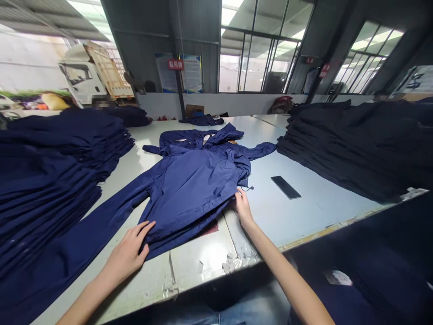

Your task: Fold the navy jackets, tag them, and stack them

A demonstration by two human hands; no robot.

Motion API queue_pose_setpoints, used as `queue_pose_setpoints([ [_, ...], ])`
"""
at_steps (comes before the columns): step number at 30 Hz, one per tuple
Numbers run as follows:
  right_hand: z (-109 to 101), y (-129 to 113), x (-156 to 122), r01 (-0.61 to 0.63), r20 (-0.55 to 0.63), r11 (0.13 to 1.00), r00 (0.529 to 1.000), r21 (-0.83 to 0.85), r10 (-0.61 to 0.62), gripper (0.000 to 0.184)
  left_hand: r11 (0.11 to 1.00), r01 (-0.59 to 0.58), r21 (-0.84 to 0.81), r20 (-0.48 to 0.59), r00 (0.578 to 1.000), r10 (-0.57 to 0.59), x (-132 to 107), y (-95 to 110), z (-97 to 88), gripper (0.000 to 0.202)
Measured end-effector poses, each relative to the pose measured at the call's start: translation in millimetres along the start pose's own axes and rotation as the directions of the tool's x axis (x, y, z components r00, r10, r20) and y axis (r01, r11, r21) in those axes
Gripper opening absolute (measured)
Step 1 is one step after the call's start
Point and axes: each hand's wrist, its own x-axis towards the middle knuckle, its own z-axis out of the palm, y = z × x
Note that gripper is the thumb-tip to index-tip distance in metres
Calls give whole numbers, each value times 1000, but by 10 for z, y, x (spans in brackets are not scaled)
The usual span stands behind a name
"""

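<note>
A navy blue jacket lies spread on the table, its hem toward me and one long sleeve stretched to the lower left. My left hand holds the left corner of the hem, fingers on top of the cloth and thumb by the edge. At the right end of the hem, my right hand grips the fabric, which is slightly raised there; some of its fingers are hidden beneath. A drawcord end sticks out just above that hand. Behind lies another navy garment with tags showing.
Tall stacks of navy garments stand at left and right. A dark phone lies on the pale table, right of the jacket. The table's front edge is worn and taped. More dark cloth sits below it at right.
</note>
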Motion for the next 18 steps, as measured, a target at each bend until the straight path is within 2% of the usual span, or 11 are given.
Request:
queue_pose_setpoints([
  [1, 47, 9, 13, -13, -43, 1000, 999, 12, 13, 57, 1000, 20, -20, -2, 1000, -20, -1, 47, -11, 55],
  [3, 90, 45, 20, 76, -84, 995, 993, -59, -81, 57, 995, 77, -65, -43, 996, -80, 42, 125, -46, 53],
  [4, 81, 62, 15, 159, -64, 979, 984, -127, -168, 58, 990, 114, -86, -85, 989, -121, 77, 150, -73, 51],
  [6, 0, 59, 1, 319, 60, 911, 947, -260, -314, 61, 977, 178, -118, -202, 959, -199, 148, 168, -152, 46],
  [8, -152, -25, -12, 417, 178, 837, 909, -355, -377, 63, 969, 210, -128, -315, 918, -240, 172, 155, -254, 43],
  [10, -347, -176, -27, 468, 192, 778, 883, -420, -428, 59, 969, 228, -97, -380, 891, -248, 107, 127, -344, 41],
  [12, -550, -331, -60, 487, 152, 752, 868, -443, -473, 51, 976, 216, -32, -372, 904, -212, -50, 86, -372, 39],
  [15, -825, -418, -140, 453, 109, 759, 882, -468, -459, 45, 991, 126, 35, -238, 964, -115, -350, 8, -265, 34],
  [16, -905, -394, -167, 441, 107, 736, 884, -514, -455, 45, 994, 103, 37, -192, 977, -94, -436, -19, -207, 33],
  [18, -1051, -290, -210, 455, 154, 618, 865, -641, -478, 50, 996, 84, 14, -163, 983, -81, -552, -66, -111, 34],
])
